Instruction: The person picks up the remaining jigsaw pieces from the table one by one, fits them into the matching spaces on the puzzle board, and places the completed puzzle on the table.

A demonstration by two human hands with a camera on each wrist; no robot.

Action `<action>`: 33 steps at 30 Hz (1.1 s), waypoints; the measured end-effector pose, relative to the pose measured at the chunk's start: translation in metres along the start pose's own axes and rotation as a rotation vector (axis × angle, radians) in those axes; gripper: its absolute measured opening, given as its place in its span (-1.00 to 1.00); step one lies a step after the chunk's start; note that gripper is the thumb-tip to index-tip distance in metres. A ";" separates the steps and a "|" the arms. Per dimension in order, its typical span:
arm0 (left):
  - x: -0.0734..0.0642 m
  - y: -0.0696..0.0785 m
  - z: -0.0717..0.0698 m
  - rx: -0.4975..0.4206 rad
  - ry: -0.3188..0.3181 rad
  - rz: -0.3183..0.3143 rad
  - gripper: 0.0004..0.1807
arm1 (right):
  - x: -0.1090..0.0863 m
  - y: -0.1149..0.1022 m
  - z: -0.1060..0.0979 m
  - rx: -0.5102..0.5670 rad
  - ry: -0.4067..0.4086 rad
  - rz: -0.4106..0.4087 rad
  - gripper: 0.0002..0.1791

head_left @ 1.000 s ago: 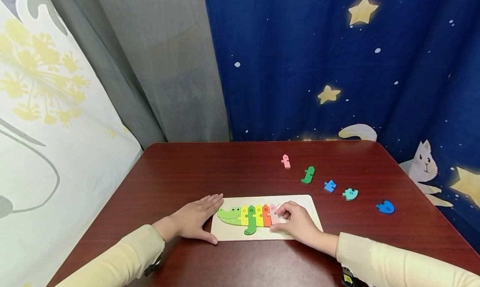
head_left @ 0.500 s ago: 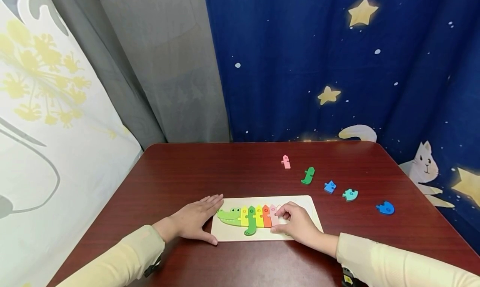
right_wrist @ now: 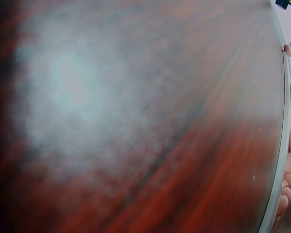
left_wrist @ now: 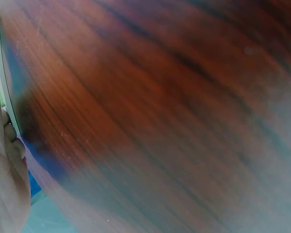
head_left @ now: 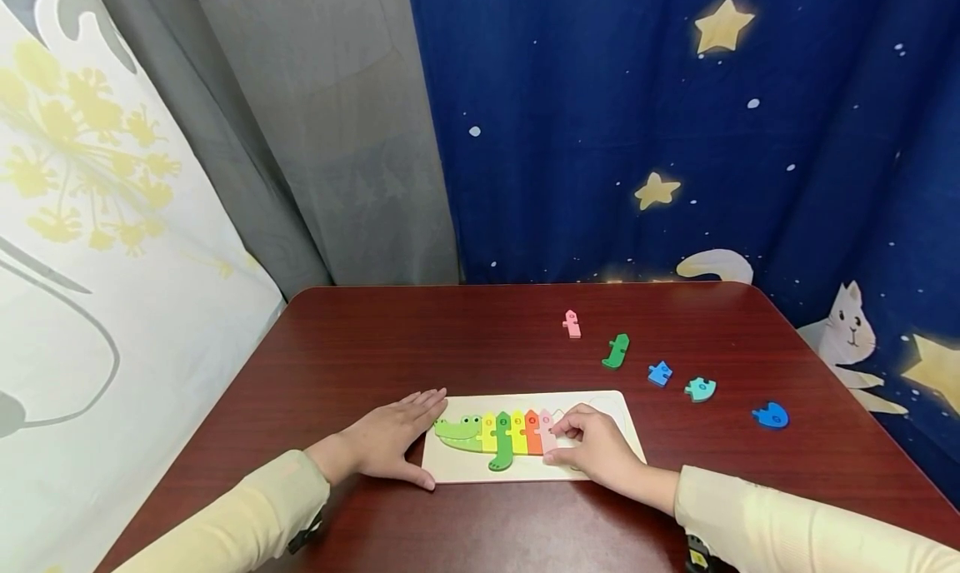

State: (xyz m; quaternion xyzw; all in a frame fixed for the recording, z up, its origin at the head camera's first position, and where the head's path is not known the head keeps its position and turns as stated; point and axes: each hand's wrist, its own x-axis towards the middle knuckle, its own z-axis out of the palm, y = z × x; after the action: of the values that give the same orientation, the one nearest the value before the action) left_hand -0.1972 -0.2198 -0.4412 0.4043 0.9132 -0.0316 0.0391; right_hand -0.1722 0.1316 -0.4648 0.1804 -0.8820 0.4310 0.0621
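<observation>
A pale wooden puzzle board (head_left: 465, 468) lies flat on the table, its left part filled by a crocodile of coloured pieces, from a green head (head_left: 459, 433) through yellow, green and orange. My left hand (head_left: 392, 436) rests with straight fingers on the board's left edge. At the right end of the filled row, my right hand (head_left: 598, 446) pinches a pink puzzle piece (head_left: 547, 427) between thumb and curled fingers. That hand hides part of the board's right side. In both wrist views the hands show only at the frame edge.
Beyond the board lie loose puzzle pieces: a pink one (head_left: 572, 324), a green leg piece (head_left: 617, 351), a blue one (head_left: 660, 373), a teal one (head_left: 701, 389) and a rounded blue one (head_left: 771, 415). Curtains hang behind the dark red table (head_left: 390, 331).
Hardly anything differs. My right hand stays at the pink puzzle piece with only a tiny shift, and my left hand stays on the board's edge.
</observation>
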 end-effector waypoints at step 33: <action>0.001 -0.001 0.001 0.000 0.001 -0.001 0.32 | 0.004 0.000 -0.009 -0.008 -0.034 -0.055 -0.73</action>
State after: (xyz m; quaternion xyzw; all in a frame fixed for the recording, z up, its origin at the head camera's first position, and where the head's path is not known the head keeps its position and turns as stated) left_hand -0.1980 -0.2199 -0.4420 0.4039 0.9135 -0.0311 0.0386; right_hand -0.1761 0.1379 -0.4579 0.2117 -0.8793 0.4223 0.0600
